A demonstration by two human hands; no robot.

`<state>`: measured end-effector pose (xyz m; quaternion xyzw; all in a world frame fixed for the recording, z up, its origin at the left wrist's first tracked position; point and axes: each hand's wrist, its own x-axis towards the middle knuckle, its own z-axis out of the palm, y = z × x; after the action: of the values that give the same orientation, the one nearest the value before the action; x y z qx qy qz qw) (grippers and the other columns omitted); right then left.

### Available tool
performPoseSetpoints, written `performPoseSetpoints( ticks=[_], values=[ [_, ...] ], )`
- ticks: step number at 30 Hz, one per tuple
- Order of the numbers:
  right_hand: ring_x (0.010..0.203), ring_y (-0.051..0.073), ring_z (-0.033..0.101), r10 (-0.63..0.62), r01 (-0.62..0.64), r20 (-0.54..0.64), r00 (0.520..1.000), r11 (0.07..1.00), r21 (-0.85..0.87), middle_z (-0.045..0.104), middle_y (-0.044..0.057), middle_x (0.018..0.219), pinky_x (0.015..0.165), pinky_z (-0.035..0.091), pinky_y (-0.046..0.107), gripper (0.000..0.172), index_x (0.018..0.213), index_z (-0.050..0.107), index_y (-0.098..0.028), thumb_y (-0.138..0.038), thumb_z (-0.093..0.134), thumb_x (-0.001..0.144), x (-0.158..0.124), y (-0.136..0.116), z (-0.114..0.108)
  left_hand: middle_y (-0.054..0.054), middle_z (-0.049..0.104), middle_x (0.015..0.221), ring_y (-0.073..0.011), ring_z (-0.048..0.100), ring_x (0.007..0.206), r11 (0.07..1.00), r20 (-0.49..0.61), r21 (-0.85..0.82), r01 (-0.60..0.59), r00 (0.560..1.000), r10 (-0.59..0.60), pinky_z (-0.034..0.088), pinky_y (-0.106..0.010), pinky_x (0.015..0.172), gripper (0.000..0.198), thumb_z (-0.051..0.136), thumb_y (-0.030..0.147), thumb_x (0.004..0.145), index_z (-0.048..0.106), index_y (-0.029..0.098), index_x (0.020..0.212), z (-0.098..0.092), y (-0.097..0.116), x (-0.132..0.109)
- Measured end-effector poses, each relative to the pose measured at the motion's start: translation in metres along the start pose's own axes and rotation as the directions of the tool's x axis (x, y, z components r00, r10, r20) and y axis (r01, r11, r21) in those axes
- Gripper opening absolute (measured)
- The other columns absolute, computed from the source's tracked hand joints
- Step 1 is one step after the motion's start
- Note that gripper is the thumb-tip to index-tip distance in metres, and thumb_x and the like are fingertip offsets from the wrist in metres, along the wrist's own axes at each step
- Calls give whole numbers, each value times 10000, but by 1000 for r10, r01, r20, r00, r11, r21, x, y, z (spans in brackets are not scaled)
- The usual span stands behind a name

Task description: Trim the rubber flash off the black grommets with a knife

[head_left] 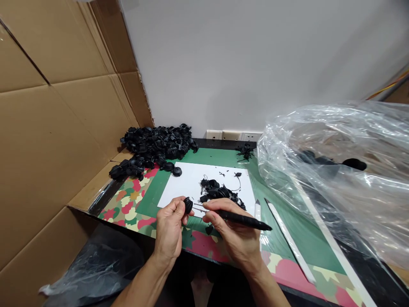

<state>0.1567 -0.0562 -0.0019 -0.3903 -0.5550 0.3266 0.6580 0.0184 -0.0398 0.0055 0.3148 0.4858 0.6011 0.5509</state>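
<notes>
Between the thumb and fingers of my left hand (pixel 169 228) is a small black ribbed rubber part (pixel 188 205). My right hand (pixel 236 234) grips a slim tool with a black handle (pixel 244 219), held like a pen. Its thin metal tip (pixel 200 207) points left toward the ribbed part; whether the two touch I cannot tell. Just beyond my hands, a small heap of black rubber parts and trimmings (pixel 220 189) lies on a white sheet (pixel 188 177). One more round black part (pixel 177 171) rests at the sheet's left edge.
A large pile of black rubber parts (pixel 153 145) stands at the back left beside a cardboard wall (pixel 64 111). Black scraps (pixel 245 151) lie near the sockets (pixel 231 135). On the right are a white pencil-like stick (pixel 289 238) and a big clear plastic bag (pixel 335 140).
</notes>
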Motion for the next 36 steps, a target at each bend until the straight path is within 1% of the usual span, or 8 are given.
performPoseSetpoints(
  ticks=[10,17,21,23,25,29,32,36],
  values=[
    [661,169,664,-29,33,73,997,998,-49,699,60,774,590,550,287,74,840,705,-187,-218,638,836,3,-4,2,-10,604,630,-62,429,504,1000,-11,8,7,1000,-7,330,-188,475,355,826,418,561,728,117,722,4,-1,-2],
    [603,148,658,-68,73,68,995,994,-80,692,39,735,536,539,257,80,840,698,-189,-194,618,849,1,-7,6,-42,608,821,-65,450,558,995,-35,86,-56,998,59,349,-201,492,361,814,453,564,707,110,602,5,0,-2],
    [627,142,667,-229,236,57,972,952,-196,695,38,741,565,553,247,114,885,670,-190,-128,576,865,-3,-6,11,-40,599,826,-49,423,523,994,-43,89,-60,997,64,332,-207,477,363,814,449,563,696,107,591,6,-1,-3],
    [694,153,682,-358,353,44,933,881,-314,710,54,796,620,566,257,149,917,659,-192,-95,557,866,-3,-4,9,-44,606,816,-52,435,517,996,-41,74,-58,997,61,326,-209,472,356,811,440,574,698,105,618,5,-1,-5],
    [731,162,689,-425,380,-11,905,822,-424,716,62,837,639,569,263,163,933,653,-197,-82,566,856,-1,-2,5,-46,618,754,-69,466,525,997,-40,54,-48,998,50,322,-210,471,344,804,427,593,705,108,674,4,-1,-6],
    [671,160,680,-300,228,-134,944,892,-391,701,40,824,604,562,281,119,905,652,-208,-117,611,841,3,-1,-5,-42,611,578,-91,465,507,1000,-14,0,13,1000,-13,314,-208,466,355,790,403,621,702,95,775,3,0,-7],
    [626,149,660,-115,84,-132,985,972,-220,677,38,826,576,554,285,69,899,663,-208,-182,626,846,3,-2,-7,-52,619,570,-89,455,494,999,5,-30,34,999,-34,314,-210,464,346,776,396,641,692,87,772,2,2,-5],
    [578,127,638,51,-52,-75,996,999,-12,664,35,823,541,548,270,74,892,679,-209,-250,631,854,-2,-3,-3,-53,619,597,-104,483,531,999,6,-32,21,1000,-21,315,-211,466,340,777,390,640,699,91,780,2,1,-3]
  ],
)
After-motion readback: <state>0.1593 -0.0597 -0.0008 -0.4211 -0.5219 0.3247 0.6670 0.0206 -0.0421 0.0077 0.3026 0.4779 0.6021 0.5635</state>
